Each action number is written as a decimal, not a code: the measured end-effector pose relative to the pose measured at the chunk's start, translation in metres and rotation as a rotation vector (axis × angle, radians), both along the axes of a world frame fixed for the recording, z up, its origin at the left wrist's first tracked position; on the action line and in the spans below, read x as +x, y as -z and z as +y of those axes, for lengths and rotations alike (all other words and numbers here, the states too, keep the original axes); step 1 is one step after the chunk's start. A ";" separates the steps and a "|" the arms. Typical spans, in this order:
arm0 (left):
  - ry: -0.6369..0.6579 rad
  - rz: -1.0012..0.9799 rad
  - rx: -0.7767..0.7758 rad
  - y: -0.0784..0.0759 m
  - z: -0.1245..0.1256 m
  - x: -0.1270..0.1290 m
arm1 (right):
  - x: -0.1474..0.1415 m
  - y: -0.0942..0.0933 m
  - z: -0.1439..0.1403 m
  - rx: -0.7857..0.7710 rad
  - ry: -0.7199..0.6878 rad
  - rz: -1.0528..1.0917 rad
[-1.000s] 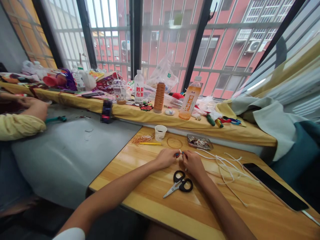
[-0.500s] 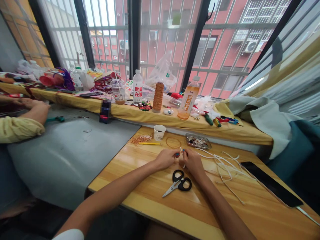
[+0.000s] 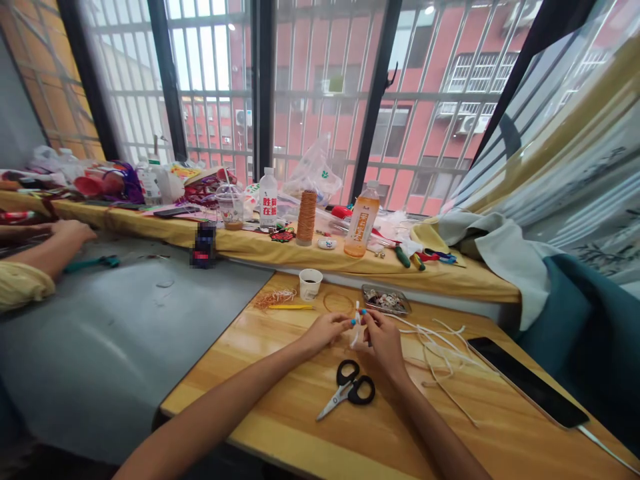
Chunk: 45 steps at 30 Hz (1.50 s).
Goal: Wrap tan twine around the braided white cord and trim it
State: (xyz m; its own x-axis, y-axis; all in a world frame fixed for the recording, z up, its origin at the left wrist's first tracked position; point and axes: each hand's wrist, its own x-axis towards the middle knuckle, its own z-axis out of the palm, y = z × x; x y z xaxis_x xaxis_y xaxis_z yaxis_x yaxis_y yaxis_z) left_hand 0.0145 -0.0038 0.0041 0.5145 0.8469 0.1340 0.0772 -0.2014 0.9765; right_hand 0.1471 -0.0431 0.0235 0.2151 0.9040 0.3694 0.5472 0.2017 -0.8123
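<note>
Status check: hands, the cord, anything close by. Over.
Left hand and right hand both pinching thin white cord above wooden table. Black-handled scissors just below hands. Loose white cords at right.

table [image 3: 310, 427]: glossy wood | scissors [image 3: 347, 391]: metal blades, black plastic handles | cup [image 3: 310, 285]: paper

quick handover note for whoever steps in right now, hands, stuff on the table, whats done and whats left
Left hand: fingertips pinch a short white cord.
Right hand: pinches the same cord from the other side; the two hands meet over the wooden table.
Scissors lie closed just in front of the hands. Loose cords sprawl right of the right hand, small tray behind, paper cup back left, phone far right.
Done: cannot tell how far the piece is worked.
Left: the loose cords lie unworked.
</note>
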 end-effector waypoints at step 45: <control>-0.441 -0.193 0.297 -0.032 0.043 -0.044 | -0.002 -0.033 -0.026 -0.616 -0.669 -0.060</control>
